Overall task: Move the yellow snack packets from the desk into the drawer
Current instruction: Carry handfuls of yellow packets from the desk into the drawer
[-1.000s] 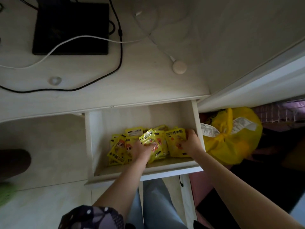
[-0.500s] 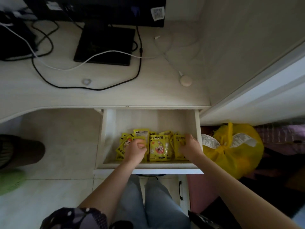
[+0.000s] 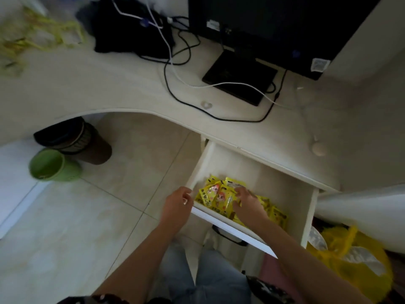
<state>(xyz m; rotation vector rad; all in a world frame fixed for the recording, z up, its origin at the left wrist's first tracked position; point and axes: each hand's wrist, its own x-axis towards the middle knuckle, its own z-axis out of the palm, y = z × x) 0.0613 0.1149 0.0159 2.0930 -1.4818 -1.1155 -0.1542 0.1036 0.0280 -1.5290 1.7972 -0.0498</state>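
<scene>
Two forearms extended, right hand (image 3: 246,199) on yellow snack packets (image 3: 215,194), left hand (image 3: 178,201) at drawer (image 3: 306,216) corner

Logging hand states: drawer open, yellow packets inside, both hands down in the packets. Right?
Not quite. In the head view only the right hand rests on the yellow packets inside the open drawer. The left hand is outside it, at the drawer's front left corner, holding no packet.

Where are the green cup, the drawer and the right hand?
green cup (image 3: 47,164): head view, on its open mouth.
drawer (image 3: 308,216): head view, on its right side wall.
right hand (image 3: 246,200): head view, on its back.
</scene>
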